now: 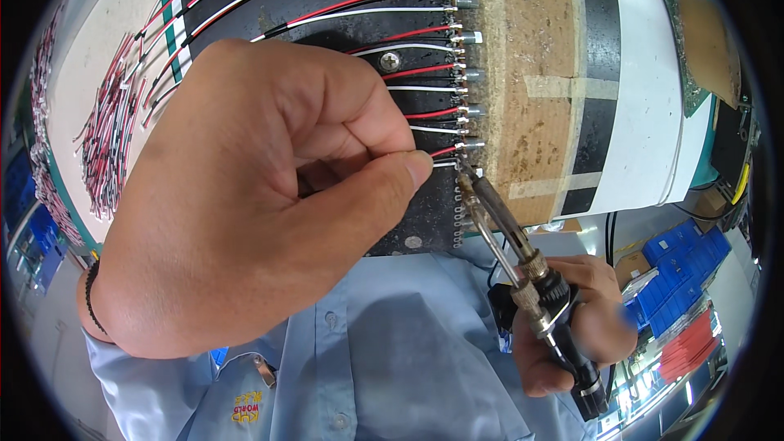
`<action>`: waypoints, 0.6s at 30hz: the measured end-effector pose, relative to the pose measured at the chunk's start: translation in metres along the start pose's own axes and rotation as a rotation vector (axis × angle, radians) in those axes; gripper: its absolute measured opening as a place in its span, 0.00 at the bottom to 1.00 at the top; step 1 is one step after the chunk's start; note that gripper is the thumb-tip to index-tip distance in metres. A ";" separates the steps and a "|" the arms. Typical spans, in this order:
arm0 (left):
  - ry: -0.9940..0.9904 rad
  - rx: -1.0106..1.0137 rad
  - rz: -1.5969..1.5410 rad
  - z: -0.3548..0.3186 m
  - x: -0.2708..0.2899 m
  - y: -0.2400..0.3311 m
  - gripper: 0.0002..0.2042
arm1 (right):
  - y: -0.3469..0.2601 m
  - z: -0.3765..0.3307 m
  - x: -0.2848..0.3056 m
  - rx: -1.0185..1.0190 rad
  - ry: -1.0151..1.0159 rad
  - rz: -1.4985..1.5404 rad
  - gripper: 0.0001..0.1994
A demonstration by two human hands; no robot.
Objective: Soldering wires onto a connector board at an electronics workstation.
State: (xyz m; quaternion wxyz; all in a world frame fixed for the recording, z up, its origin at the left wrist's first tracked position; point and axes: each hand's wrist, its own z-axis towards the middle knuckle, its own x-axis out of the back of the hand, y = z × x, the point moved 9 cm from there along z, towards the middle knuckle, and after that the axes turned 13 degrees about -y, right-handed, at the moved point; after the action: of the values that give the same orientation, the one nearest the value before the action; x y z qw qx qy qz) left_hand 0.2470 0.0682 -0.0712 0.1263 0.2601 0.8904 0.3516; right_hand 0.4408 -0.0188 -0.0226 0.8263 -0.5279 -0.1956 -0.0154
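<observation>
My left hand (245, 196) fills the middle of the view, thumb and forefinger pinched on the end of a red-and-white wire pair (445, 155). That pair lies at the bottom of a row of red and white wires (359, 0) with small metal connectors (467, 37), laid across a black fixture plate (327, 33). My right hand (572, 318) grips a soldering iron (523, 257) by its black handle. Its tip touches the lowest wire end at the plate's right edge, just beyond my left thumb.
A brown worn board (531, 73) with tape strips lies right of the connectors, then a white surface (645, 73). A pile of loose red, white and black wires (106, 139) lies at the left. A green circuit board (702, 33) sits far right; blue bins (686, 269) below.
</observation>
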 end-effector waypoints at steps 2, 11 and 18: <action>0.006 0.006 0.002 0.000 0.000 0.000 0.04 | 0.001 0.000 -0.002 -0.002 -0.009 -0.011 0.27; 0.008 0.024 -0.012 -0.002 0.001 0.000 0.03 | 0.000 -0.010 0.004 -0.089 0.031 0.030 0.28; 0.010 0.011 -0.018 -0.002 0.000 -0.001 0.04 | -0.003 -0.012 0.004 -0.082 0.053 -0.023 0.27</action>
State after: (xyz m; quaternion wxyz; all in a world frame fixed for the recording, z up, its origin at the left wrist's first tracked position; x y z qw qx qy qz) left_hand 0.2458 0.0670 -0.0704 0.1238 0.2510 0.8952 0.3469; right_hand 0.4475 -0.0299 -0.0228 0.8087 -0.5584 -0.1789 -0.0470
